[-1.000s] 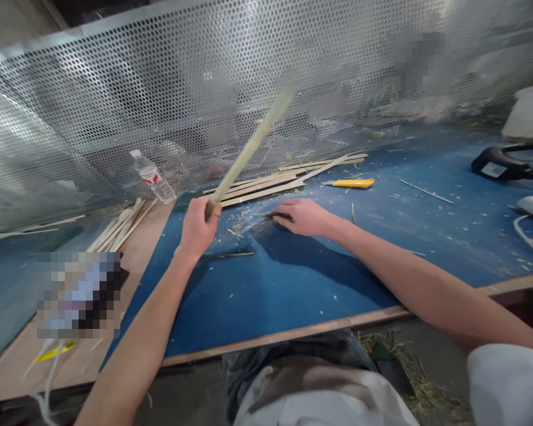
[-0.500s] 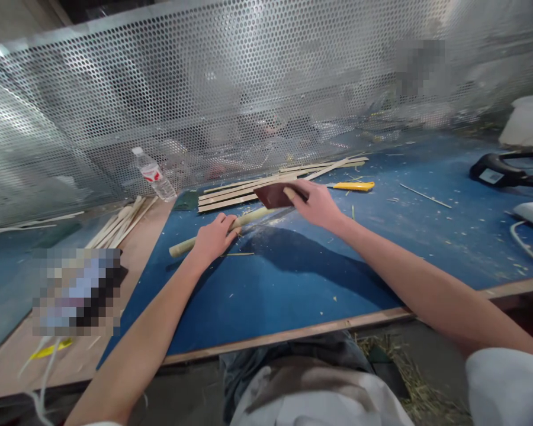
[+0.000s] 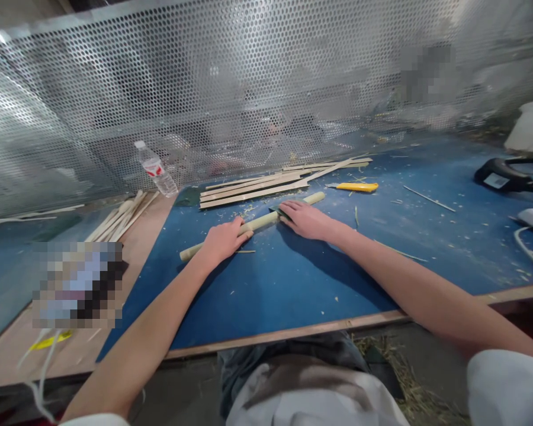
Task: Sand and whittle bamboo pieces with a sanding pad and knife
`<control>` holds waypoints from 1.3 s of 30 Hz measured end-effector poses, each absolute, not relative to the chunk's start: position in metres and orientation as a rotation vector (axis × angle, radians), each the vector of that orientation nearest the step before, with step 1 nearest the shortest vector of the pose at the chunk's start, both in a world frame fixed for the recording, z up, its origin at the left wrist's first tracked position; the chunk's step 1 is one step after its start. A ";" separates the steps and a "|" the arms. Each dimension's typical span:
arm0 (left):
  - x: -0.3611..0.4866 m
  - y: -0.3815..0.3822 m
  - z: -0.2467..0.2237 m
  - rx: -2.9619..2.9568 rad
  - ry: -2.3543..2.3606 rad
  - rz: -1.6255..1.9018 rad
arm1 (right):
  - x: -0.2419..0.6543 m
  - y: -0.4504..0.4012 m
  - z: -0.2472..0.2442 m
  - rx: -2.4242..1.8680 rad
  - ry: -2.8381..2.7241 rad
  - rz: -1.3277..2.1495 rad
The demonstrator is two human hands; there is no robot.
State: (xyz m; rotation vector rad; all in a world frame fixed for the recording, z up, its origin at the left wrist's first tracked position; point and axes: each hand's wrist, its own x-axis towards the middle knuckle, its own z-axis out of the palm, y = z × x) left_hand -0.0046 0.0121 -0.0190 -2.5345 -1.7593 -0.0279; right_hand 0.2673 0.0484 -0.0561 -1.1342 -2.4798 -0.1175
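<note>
The left hand [image 3: 224,241] grips a bamboo stick [image 3: 260,223] on the blue bench [image 3: 249,296]; the right hand [image 3: 305,220] presses sandpaper [image 3: 276,209] onto it. Shavings [image 3: 244,210] lie scattered; how much is smoothed cannot be told.

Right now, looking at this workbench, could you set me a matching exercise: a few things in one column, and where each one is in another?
Things:
1. clear plastic water bottle
2. yellow utility knife
3. pale bamboo pole

Places:
A. under the left hand and right hand
B. on the blue work board, right of the pale flat strips
C. beside the perforated metal screen

Pairs: 1-C, 2-B, 3-A
</note>
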 end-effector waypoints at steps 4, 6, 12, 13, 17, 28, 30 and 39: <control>-0.004 0.013 -0.022 -2.529 -1.736 0.009 | 0.246 0.041 -0.062 -1.058 -2.482 -0.106; -0.004 0.013 -0.023 -2.533 -1.727 0.016 | 0.240 0.036 -0.060 -1.015 -2.500 -0.050; -0.005 0.012 -0.022 -2.562 -1.742 -0.007 | 0.265 0.041 -0.047 -1.076 -2.499 0.101; -0.005 0.012 -0.021 -2.564 -1.746 -0.003 | 0.273 0.044 -0.045 -1.092 -2.504 0.127; -0.005 0.011 -0.019 -2.559 -1.742 0.051 | 0.297 0.055 -0.043 -1.103 -2.559 0.227; -0.001 0.005 -0.009 -2.554 -1.724 0.135 | 0.300 0.061 -0.026 -1.305 -2.241 0.403; 0.000 0.004 -0.007 -2.545 -1.723 0.163 | 0.302 0.065 -0.024 -1.399 -2.032 0.467; 0.001 0.004 -0.008 -2.542 -1.719 0.176 | 0.301 0.068 -0.028 -1.412 -1.811 0.576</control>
